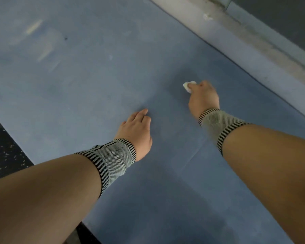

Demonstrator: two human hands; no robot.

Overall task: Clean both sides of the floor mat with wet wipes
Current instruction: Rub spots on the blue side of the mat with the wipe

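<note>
A blue floor mat lies flat and fills most of the view, with pale smears at its upper left. My right hand grips a small bunched white wet wipe and holds it down on the mat right of centre; only the wipe's end shows past my fingers. My left hand rests on the mat below and to the left, fingers bent with their tips touching the surface, holding nothing. Both wrists wear striped knit bands.
A dark speckled floor shows beyond the mat's left edge. Along the upper right runs a grey concrete ledge with a dark wall or panel behind it.
</note>
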